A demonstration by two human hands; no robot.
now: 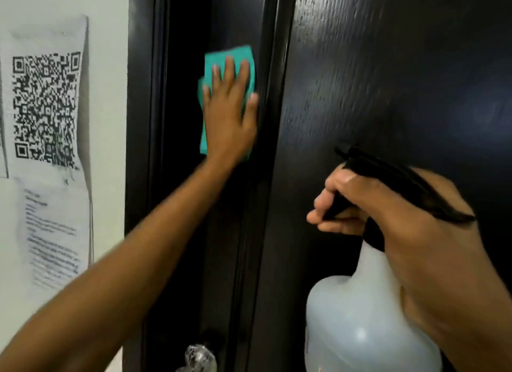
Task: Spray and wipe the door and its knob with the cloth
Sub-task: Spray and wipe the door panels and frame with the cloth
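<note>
A dark, glossy door (388, 80) fills the right half of the view, its narrow edge panel to the left. My left hand (231, 116) presses a teal cloth (219, 57) flat against that narrow dark panel, fingers spread and straight. My right hand (393, 213) grips the black trigger head of a translucent white spray bottle (360, 316), nozzle aimed at the door face. A shiny silver knob (198, 356) shows at the bottom edge, partly cut off.
A pale wall (110, 11) stands at the left with a taped sheet bearing a QR code (45, 108) and a printed text sheet (52, 238) below it. A dark door frame (141, 150) runs between wall and door.
</note>
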